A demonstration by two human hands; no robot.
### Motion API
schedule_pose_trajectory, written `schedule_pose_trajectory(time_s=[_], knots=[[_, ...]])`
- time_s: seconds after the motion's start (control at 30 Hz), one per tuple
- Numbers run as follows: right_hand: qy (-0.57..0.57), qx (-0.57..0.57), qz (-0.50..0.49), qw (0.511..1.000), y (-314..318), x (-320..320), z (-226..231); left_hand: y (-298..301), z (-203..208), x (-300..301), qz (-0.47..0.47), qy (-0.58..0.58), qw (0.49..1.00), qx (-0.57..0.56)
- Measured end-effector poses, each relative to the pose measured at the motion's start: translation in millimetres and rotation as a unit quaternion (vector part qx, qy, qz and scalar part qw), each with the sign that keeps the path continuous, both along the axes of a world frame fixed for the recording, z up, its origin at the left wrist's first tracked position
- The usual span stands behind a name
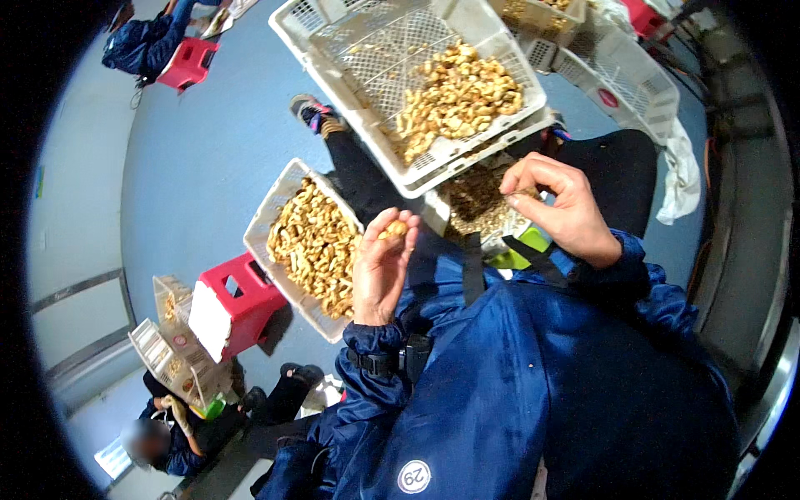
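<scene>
My left hand [382, 267] is palm up, its fingers curled round a small yellow-tan mushroom [394, 229]. It is raised beside the right edge of a white basket [257, 218] full of small brown-tan mushrooms [312, 250]. My right hand [571, 208] is closed in a pinch, thumb against fingers. What it pinches, if anything, I cannot make out. Below its fingertips is a container of dark brown crumbs and pale trimmings [475, 204], partly hidden by the stacked crates and my hand.
In front of me, stacked white crates [333, 92] hold a heap of paler mushrooms [458, 96]. A red stool [242, 304] stands left of the basket. Another person [196, 437] sits lower left by more crates [192, 367]; one more [142, 46] is far left. An open crate [625, 92] lies at right.
</scene>
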State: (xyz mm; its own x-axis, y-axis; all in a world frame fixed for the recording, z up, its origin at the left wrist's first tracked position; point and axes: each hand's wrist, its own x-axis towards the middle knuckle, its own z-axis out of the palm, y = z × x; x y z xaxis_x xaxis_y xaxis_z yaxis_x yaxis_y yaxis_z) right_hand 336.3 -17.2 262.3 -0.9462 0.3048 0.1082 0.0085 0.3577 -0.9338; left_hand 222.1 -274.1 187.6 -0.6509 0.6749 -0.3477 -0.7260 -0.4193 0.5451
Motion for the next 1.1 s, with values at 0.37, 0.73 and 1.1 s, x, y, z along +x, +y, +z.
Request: schedule_pose_trajectory(time_s=[0.37,0.73,1.1], knots=[[0.024,-0.078,0.038,0.996,-2.8,10.1,9.1,73.2,44.6,17.7,-0.109,0.049,0.992,-0.028],[-0.013,-0.079,0.026,0.996,-3.7,6.9,2.9,-56.2,-8.7,-31.9,0.13,-0.031,0.982,0.136],[0.004,-0.09,0.027,0.996,-6.0,8.4,17.0,69.9,54.2,21.3,-0.087,0.084,0.992,-0.045]])
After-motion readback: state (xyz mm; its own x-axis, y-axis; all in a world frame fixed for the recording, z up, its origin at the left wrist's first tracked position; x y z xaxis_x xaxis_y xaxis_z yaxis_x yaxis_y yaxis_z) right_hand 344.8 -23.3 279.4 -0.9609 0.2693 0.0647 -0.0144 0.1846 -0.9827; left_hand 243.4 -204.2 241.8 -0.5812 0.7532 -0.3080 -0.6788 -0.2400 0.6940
